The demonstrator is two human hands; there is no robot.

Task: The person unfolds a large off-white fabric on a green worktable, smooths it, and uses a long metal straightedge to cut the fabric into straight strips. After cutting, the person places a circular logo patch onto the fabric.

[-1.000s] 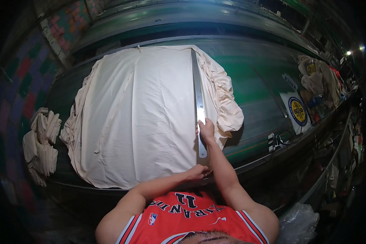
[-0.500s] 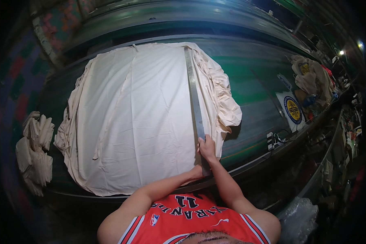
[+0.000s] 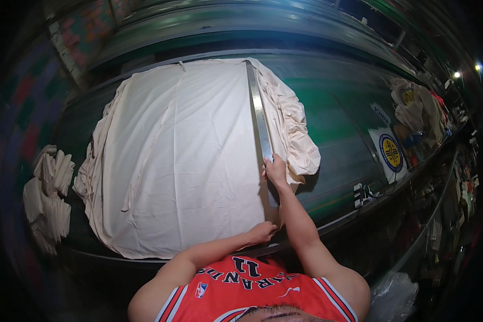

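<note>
Cream fabric [image 3: 182,139] lies spread on a long green-topped table [image 3: 333,155], bunched along both sides. A long flat metal straightedge [image 3: 257,107] runs front to back over its right part. My right hand [image 3: 275,172] is closed on the straightedge, below its middle. My left hand [image 3: 262,232] is at the fabric's near edge, by the straightedge's lower end, fingers curled; what they hold is hidden.
Folded cream cloth [image 3: 48,198] lies at the left. At the right are a printed white piece [image 3: 387,155], a black-and-white object with cords [image 3: 362,196] and heaped cloth [image 3: 413,107]. Long green tables [image 3: 209,29] stand beyond. Crumpled clear plastic [image 3: 392,295] is at lower right.
My right hand moved toward me with the straightedge, then back away to about where it was a second ago. My left hand stays at the near edge, shifting slightly.
</note>
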